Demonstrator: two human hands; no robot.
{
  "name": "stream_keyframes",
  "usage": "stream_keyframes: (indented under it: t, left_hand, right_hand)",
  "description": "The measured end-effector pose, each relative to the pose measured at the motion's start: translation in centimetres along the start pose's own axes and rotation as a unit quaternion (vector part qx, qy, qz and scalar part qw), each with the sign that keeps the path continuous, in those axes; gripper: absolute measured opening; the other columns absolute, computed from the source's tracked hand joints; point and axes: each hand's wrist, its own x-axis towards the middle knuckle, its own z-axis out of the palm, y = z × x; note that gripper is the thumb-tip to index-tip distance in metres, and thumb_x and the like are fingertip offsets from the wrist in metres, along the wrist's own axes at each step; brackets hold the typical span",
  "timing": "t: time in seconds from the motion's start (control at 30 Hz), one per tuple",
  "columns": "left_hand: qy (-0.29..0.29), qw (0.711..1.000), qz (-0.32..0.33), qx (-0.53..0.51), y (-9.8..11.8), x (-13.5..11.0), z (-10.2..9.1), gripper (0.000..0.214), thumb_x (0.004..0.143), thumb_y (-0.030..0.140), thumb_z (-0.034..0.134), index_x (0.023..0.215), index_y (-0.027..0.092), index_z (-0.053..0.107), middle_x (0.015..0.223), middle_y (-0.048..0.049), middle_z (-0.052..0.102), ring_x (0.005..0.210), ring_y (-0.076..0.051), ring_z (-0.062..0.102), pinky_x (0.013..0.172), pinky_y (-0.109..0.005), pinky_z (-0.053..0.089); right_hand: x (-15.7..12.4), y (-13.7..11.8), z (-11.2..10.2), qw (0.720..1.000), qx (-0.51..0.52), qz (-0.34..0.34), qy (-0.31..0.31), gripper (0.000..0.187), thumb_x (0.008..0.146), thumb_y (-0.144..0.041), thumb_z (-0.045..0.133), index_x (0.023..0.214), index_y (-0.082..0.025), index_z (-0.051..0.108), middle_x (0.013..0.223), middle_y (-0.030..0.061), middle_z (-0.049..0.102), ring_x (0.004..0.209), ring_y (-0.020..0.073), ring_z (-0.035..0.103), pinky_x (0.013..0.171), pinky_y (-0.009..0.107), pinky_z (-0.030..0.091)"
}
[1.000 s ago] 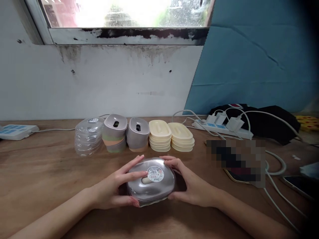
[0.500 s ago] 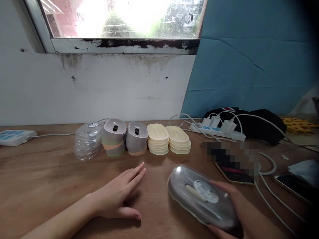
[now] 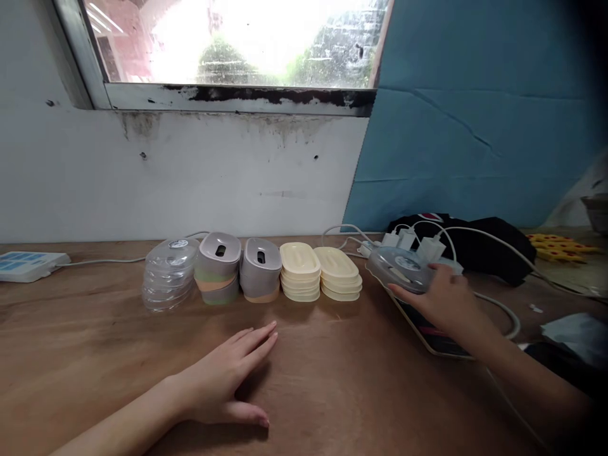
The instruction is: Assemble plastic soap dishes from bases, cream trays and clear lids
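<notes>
My right hand (image 3: 449, 301) grips the near right side of a grey soap box (image 3: 401, 269) with a clear lid and a round label. The box is above a phone (image 3: 444, 339) and in front of a power strip; whether it touches either I cannot tell. My left hand (image 3: 232, 377) lies on the table with its fingers stretched out, holding nothing. Beyond it stand a stack of clear lids (image 3: 168, 275), two stacks of slotted box bases, the left one (image 3: 218, 269) and the right one (image 3: 260, 269), and two stacks of cream trays (image 3: 301, 272), (image 3: 339, 272).
White chargers (image 3: 430, 248) and looping cables (image 3: 498, 237) crowd the back right, with a black cloth item (image 3: 503, 244) behind them. Yellow pieces (image 3: 560, 247) and a crumpled white wrapper (image 3: 577, 335) lie farther right. Another power strip (image 3: 31, 266) is at the far left.
My right hand has carried the soap box back and to the right, from the near right of the table to above the phone by the power strip. The left hand has stayed put.
</notes>
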Motion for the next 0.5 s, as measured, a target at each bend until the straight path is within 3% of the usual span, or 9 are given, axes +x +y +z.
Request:
stream_keyframes:
  t: [0.2,0.5]
  left_hand:
    - [0.013,1.000,0.014,-0.013,-0.3,0.0,0.2,0.097,0.071,0.058,0.061,0.143,0.021,0.007,0.147,-0.0163,0.013,0.131,-0.036,0.024,0.104,-0.051,0.026]
    - [0.005,1.000,0.010,-0.010,-0.1,0.1,0.0,0.095,0.072,0.058,0.060,0.143,0.018,0.011,0.146,-0.0183,0.015,0.131,-0.036,0.025,0.103,-0.052,0.027]
  right_hand:
    - [-0.2,-1.9,2.6,0.999,-0.007,-0.018,-0.045,0.075,0.075,-0.053,0.053,0.118,0.006,0.036,0.100,0.0356,0.052,0.094,0.0450,0.055,0.071,0.043,0.042]
    - [-0.7,-1.2,3.6,0.999,0.019,-0.029,-0.034,0.074,0.074,-0.053,0.052,0.116,0.006,0.035,0.100,0.0358,0.051,0.095,0.0477,0.052,0.069,0.047,0.043]
